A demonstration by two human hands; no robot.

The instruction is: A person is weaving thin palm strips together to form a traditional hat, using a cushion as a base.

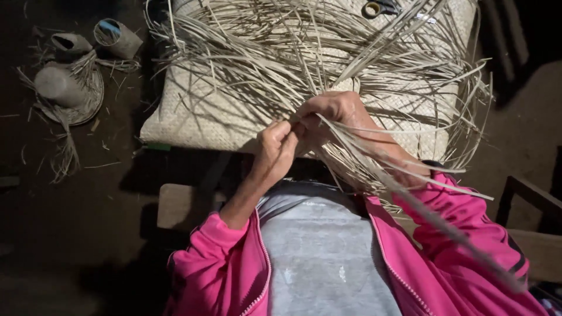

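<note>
A woven pale straw piece lies in front of me, with many loose straw strips fanning out from its middle. My left hand pinches strips at the centre of the weave. My right hand sits just beside it, fingers closed over a bundle of strips that trail back across my forearm. Both arms wear pink jacket sleeves pushed up.
On the dark floor at the left stands a partly woven hat with two small woven cups behind it. Scissors lie at the top on the weave. A wooden chair arm is at the right.
</note>
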